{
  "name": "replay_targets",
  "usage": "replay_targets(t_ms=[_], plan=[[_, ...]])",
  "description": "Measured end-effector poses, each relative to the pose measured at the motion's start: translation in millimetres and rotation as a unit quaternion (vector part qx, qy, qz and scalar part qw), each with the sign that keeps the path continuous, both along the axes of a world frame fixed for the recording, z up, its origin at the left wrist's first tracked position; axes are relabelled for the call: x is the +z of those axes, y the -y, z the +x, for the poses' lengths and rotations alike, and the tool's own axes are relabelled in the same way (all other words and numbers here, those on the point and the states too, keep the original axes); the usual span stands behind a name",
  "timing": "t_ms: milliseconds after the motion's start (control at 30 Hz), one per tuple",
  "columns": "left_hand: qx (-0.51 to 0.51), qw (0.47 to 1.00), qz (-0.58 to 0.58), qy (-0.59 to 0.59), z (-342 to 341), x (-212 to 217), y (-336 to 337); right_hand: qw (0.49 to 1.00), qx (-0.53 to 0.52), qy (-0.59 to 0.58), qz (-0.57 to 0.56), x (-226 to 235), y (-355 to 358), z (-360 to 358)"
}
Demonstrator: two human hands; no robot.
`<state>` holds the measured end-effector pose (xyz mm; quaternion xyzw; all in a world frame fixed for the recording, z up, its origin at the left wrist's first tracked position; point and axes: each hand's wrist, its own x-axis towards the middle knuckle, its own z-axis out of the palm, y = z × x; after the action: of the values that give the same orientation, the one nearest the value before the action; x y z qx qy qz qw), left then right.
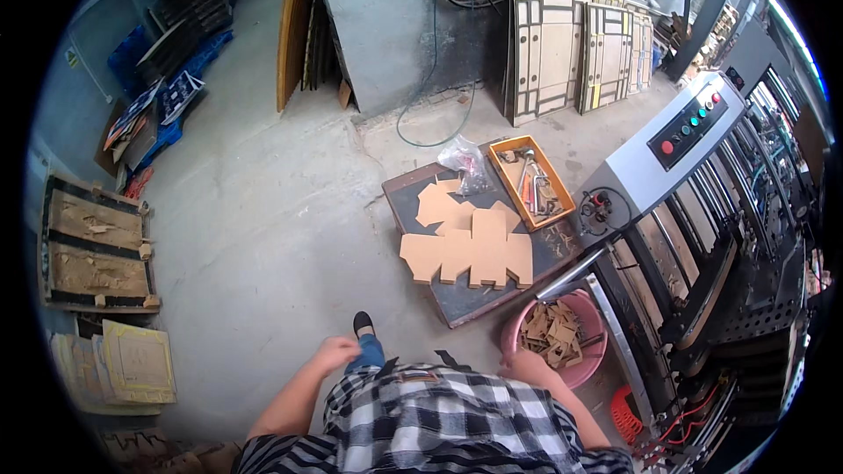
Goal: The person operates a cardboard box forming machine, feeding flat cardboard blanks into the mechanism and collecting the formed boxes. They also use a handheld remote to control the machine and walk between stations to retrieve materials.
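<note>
My left hand [337, 354] hangs beside my leg with its fingers loosely curled, and nothing shows in them. My right hand [527, 367] is at the near left side of a pink bucket [513, 326] full of small cardboard scraps [553, 333]; its fingers are too unclear to read. In front of me is a low dark table [402, 204]. Flat brown die-cut cardboard blanks [465, 254] lie stacked on it, with another blank [439, 206] spread behind them. Both hands are apart from the blanks.
A yellow tray [503, 177] of tools and a clear plastic bag [465, 162] sit at the table's back. On the right stands a machine with a button panel [689, 127]. Cutting-die boards [549, 53] lean against the back wall. A red basket [625, 417] is near the machine.
</note>
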<state>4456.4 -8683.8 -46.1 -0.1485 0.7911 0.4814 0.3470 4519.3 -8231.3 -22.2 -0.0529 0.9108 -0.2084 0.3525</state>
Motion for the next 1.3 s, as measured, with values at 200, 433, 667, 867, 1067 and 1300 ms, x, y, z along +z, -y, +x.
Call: replay_targets(t_ms=[200,433,667,867,1067,1300], plan=[[0.163,0.984,-0.001,0.069,-70.9,-31.3,168.1,0.994,-0.104,-0.008,-0.040,-76.0,125.3,-127.8],[0.154,0.985,0.025,-0.074,-280.6,-13.8,255.8,0.980,-0.183,0.076,0.013,-117.4,193.6,-195.0],[-0.117,0.972,0.084,-0.185,-463.2,8.3,190.7,0.986,-0.098,0.117,0.061,-140.1,196.0,-295.7],[-0.303,0.926,-0.080,-0.211,-614.0,69.2,247.2,0.985,-0.148,0.081,0.031,-135.7,217.0,-495.6],[-0.331,0.894,-0.286,-0.099,-723.8,54.8,327.3,0.972,-0.226,-0.048,-0.036,-120.4,251.9,-669.3],[-0.184,0.961,-0.206,-0.011,-917.0,39.6,302.3,0.854,-0.505,-0.085,-0.089,-45.1,180.8,-811.6]])
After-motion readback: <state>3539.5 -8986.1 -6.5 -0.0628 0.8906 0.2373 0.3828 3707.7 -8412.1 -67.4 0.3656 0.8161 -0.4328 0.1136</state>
